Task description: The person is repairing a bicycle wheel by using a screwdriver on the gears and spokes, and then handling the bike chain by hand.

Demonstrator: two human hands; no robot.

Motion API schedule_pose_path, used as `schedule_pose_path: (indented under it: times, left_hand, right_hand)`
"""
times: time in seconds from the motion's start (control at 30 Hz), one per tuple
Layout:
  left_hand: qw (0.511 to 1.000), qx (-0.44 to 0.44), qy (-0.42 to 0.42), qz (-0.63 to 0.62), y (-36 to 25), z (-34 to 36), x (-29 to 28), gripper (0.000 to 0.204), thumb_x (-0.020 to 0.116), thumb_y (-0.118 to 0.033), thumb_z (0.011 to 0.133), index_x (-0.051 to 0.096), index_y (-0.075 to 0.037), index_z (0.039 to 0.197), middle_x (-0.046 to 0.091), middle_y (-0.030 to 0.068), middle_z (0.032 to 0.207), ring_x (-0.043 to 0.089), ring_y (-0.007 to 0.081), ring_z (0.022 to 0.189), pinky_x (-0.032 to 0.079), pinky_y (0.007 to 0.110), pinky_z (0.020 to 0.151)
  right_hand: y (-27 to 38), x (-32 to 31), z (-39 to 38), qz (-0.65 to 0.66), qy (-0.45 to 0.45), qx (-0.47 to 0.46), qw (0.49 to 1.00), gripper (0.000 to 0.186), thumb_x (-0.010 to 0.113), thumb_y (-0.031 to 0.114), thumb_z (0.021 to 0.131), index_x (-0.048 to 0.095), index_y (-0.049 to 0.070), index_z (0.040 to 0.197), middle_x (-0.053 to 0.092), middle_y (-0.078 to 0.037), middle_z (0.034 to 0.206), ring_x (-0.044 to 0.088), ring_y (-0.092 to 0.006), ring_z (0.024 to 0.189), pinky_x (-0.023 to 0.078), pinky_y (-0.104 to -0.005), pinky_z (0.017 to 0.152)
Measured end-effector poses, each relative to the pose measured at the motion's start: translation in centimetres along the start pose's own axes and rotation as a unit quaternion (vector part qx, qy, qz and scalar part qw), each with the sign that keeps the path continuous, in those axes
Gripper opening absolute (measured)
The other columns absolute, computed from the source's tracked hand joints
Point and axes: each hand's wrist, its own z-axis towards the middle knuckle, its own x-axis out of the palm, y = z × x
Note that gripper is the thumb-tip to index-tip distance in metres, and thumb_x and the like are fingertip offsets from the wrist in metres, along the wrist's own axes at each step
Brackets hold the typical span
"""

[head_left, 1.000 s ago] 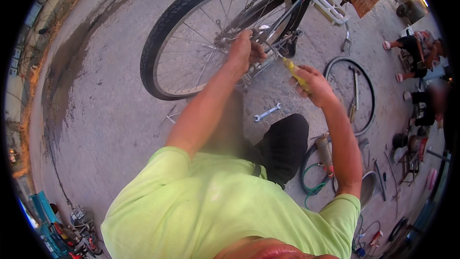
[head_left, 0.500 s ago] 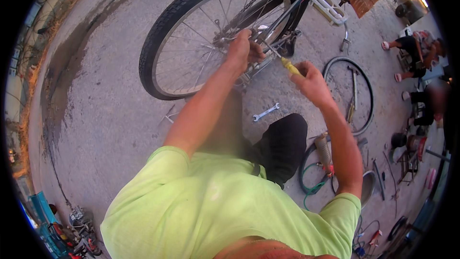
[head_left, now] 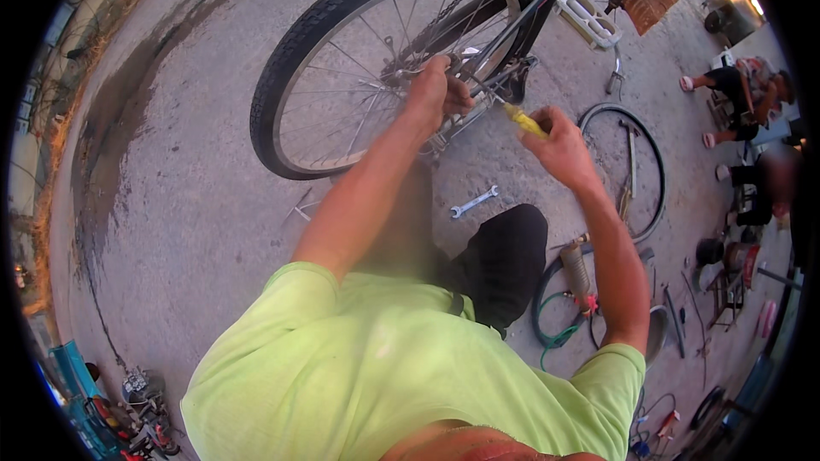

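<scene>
The right hand [head_left: 559, 149] has its fingers and thumb closed around the rear of the handle of a yellow-handled tool [head_left: 524, 122], which looks like a screwdriver; its slim metal shaft points up and left, toward the other hand; the left hand [head_left: 437, 96] is beside the wheel hub [head_left: 395, 75], its fingers curled; whether they grip a part there I cannot tell, since the hand itself hides the spot.

Around the hub, thin spokes run out to a rim with a black knobbly tyre [head_left: 263, 111]; this wheel belongs to the bicycle [head_left: 534, 26], which is in front of the person, its dark frame reaching to the upper right; 1 pale pedal [head_left: 589, 17] shows there, with a brown board [head_left: 653, 8] farther out.

Nearer the body, a double-ended spanner [head_left: 475, 202] lies on the concrete, just beyond a black-clad knee [head_left: 517, 243]; to the right, a hammer [head_left: 633, 154] lies within a large dark ring [head_left: 662, 166]; below that are a grey cylinder [head_left: 577, 271] and a green hose [head_left: 559, 339]; 2 people [head_left: 750, 90] sit at the far right; a teal case [head_left: 77, 367] is at the lower left.
</scene>
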Motion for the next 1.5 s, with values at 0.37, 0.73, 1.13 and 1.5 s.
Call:
schedule_pose_path:
  times: [0.37,0.73,1.13,1.5]
  left_hand:
    - [1.0,-0.022,0.022,-0.005,0.2,0.3,0.0,0.044,0.041,-0.039,0.101,0.056,0.0,0.115,0.064,0.0113,0.066,0.066,0.0281,0.059,0.058,0.043,0.06]
    - [1.0,-0.01,0.011,0.003,0.0,0.0,0.2,0.046,0.041,-0.039,0.101,0.055,0.001,0.115,0.064,0.0108,0.067,0.066,0.0285,0.06,0.058,0.043,0.059]
    - [1.0,-0.003,0.015,0.004,0.1,-0.1,0.1,0.045,0.039,-0.039,0.102,0.055,0.002,0.115,0.064,0.0111,0.067,0.066,0.0281,0.06,0.057,0.042,0.06]
    - [1.0,-0.019,0.024,0.004,-0.1,0.0,-0.2,0.046,0.039,-0.038,0.101,0.053,0.001,0.12,0.064,0.0112,0.068,0.066,0.028,0.06,0.058,0.043,0.06]
  right_hand:
    - [-2.4,-0.7,1.8,0.348,0.127,0.3,0.879,0.032,0.066,0.026,0.093,0.064,0.003,0.114,0.064,-0.015,0.083,0.065,-0.028,0.065,0.05,-0.0425,0.064]
    - [-2.7,0.5,0.2,0.12,0.069,0.099,0.985,0.034,0.06,0.031,0.097,0.061,0.003,0.118,0.065,-0.013,0.085,0.062,-0.022,0.061,0.05,-0.039,0.059]
    - [-1.4,0.3,0.5,0.234,0.101,0.164,0.953,0.04,0.057,0.037,0.1,0.062,0.0,0.114,0.058,-0.001,0.078,0.046,-0.0106,0.054,0.04,-0.0269,0.049]
    - [-1.1,0.9,0.5,0.075,0.048,0.071,0.993,0.037,0.058,0.032,0.099,0.062,-0.003,0.108,0.056,-0.004,0.074,0.056,-0.0145,0.058,0.046,-0.0339,0.05]
